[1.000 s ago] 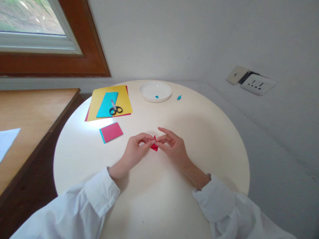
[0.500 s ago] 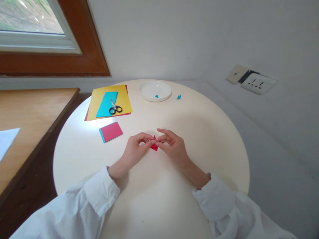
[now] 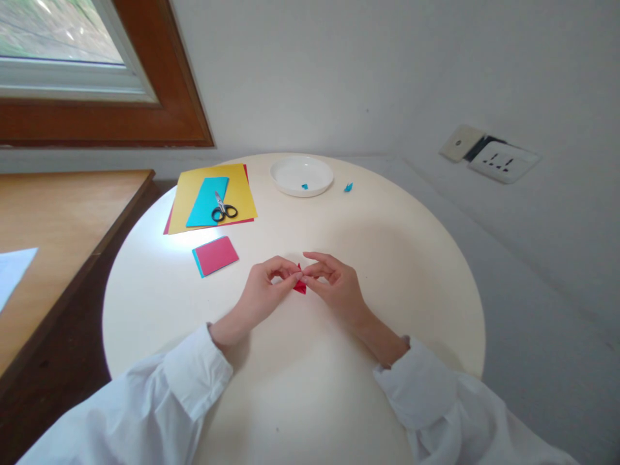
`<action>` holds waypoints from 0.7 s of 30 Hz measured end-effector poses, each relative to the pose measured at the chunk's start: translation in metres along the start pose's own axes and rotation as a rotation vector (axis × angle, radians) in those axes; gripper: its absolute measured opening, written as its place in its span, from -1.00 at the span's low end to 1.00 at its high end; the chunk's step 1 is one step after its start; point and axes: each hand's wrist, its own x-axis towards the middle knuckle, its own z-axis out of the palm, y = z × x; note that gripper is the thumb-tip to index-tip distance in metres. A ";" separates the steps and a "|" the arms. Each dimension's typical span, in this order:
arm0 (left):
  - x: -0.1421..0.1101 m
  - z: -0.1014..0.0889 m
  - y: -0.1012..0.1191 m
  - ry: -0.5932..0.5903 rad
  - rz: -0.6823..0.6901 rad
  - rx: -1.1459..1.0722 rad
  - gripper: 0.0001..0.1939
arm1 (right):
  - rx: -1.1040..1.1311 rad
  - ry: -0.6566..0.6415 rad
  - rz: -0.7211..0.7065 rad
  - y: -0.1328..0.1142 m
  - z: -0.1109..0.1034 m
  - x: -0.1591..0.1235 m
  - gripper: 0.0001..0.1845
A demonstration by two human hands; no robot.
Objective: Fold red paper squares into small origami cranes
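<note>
Red folded paper [image 3: 301, 288] shows small, pointed corners.

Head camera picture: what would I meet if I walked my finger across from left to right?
White sheet, small pinkish-red paper, left hand, folded red paper, right hand, wall socket.

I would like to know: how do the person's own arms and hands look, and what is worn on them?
The left sleeve and right sleeve are white, plain, loose and creased, each ending in a wide cuff above a bare wrist. The left hand and right hand wear no gloves; no watch or ring shows.
</note>
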 end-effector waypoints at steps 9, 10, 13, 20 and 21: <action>0.001 0.000 -0.004 0.028 -0.091 -0.088 -0.90 | -0.069 0.012 -0.032 -0.001 -0.001 0.001 -0.83; 0.001 0.000 -0.005 0.041 -0.107 -0.128 -0.90 | -0.087 0.017 -0.042 -0.002 -0.002 0.001 -0.87; 0.002 0.000 -0.006 0.069 -0.129 -0.236 -0.91 | -0.113 0.004 -0.079 -0.002 -0.004 0.000 -0.91; 0.003 -0.001 -0.006 0.100 -0.147 -0.300 -0.91 | -0.160 -0.129 -0.111 -0.004 -0.003 -0.002 -0.79; 0.003 -0.001 -0.006 0.106 -0.150 -0.307 -0.92 | -0.159 -0.125 -0.098 -0.004 -0.002 -0.002 -0.81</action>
